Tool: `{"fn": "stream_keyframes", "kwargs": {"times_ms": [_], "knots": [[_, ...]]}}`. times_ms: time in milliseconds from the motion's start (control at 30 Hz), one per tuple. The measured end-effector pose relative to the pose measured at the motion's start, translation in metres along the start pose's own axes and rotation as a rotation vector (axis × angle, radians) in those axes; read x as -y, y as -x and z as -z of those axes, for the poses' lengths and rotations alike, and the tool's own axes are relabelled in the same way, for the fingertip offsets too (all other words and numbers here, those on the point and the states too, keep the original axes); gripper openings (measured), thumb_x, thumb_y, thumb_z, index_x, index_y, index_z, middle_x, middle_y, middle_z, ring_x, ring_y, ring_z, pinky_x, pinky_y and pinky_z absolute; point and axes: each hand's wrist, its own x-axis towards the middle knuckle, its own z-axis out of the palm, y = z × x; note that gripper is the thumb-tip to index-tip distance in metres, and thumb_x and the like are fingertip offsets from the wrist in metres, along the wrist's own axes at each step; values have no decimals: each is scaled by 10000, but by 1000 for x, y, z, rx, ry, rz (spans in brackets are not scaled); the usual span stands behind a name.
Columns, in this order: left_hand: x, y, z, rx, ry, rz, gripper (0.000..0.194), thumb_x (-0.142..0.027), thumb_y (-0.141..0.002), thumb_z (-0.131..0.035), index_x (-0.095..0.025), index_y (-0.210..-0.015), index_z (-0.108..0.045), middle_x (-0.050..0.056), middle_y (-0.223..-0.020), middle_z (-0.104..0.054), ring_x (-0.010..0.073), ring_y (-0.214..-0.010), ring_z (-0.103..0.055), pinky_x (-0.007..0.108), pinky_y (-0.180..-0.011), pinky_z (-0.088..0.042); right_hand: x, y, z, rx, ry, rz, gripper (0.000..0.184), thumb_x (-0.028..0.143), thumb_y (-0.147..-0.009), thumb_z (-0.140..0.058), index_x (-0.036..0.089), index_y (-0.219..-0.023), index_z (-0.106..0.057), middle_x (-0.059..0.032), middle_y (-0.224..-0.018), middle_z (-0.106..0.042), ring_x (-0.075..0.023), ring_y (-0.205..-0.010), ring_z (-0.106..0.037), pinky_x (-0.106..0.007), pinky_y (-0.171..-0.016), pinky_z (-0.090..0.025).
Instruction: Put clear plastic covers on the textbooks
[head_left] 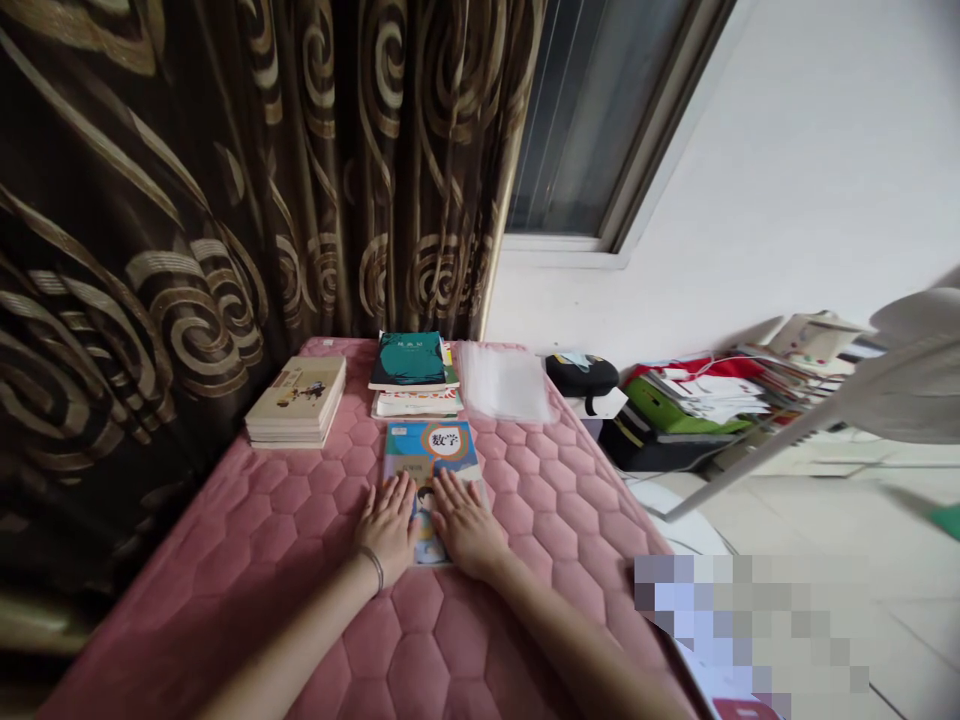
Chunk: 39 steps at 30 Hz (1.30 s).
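A blue mathematics textbook (446, 455) lies face up on the pink quilted mattress (315, 560), close in front of me. Both palms rest flat on its cover. My left hand (390, 520), with a thin band at the wrist, covers the lower left of the book, fingers stretched out. On the lower right, my right hand (465, 525) lies with its fingers slightly spread. Part of a printed figure shows between the two hands. Just beyond the book is a pile topped by a dark green book (409, 360). Clear plastic sleeves (506, 383) lie to the right of that pile.
A stack of beige books (298, 400) stands at the mattress's left side, near a patterned curtain (337, 170). Off the right edge are a black case (582, 374), heaped papers and bags (705, 395), and a white fan (892, 370) on a slanting pole.
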Motion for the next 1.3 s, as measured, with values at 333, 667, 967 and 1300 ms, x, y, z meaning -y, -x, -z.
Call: {"fn": "stream_keyframes", "kwargs": {"times_ms": [333,667,967,1300], "knots": [[34,38,10,8,-8,-76,601,-423,-881,-458,-318,-1446,-283,74,-1559,-172,290,-1399,-240,539,-1106,-229,-46,56,25,14,-104,-56,567,450,-935,-392,239,-1452,-294,-111,-1545,-149,-274,-1422,-84,-518,-1128,-190],[44,37,5,-52,21,-177,749,-411,-791,-627,-336,-1446,-272,60,-1545,-240,279,-1331,-366,424,-1073,-343,-53,70,24,-2,-173,-23,651,511,-845,-557,260,-1416,-371,-125,-1489,-319,-301,-1393,-225,-531,-1118,-255],[49,28,11,-26,27,-209,716,-407,-793,-610,-299,-1434,-310,42,-1522,-301,246,-1338,-351,423,-1110,-290,-53,63,26,-25,-160,-4,631,483,-852,-558,224,-1405,-398,-145,-1471,-351,-297,-1387,-250,-526,-1121,-248],[13,39,20,-100,102,-251,462,-382,-828,-541,-290,-1281,-533,43,-1431,-447,295,-1343,-318,586,-1121,-132,-23,60,29,-138,-116,-23,570,486,-796,-602,201,-1287,-548,-138,-1489,-324,-340,-1404,-177,-598,-1102,-201]]}}
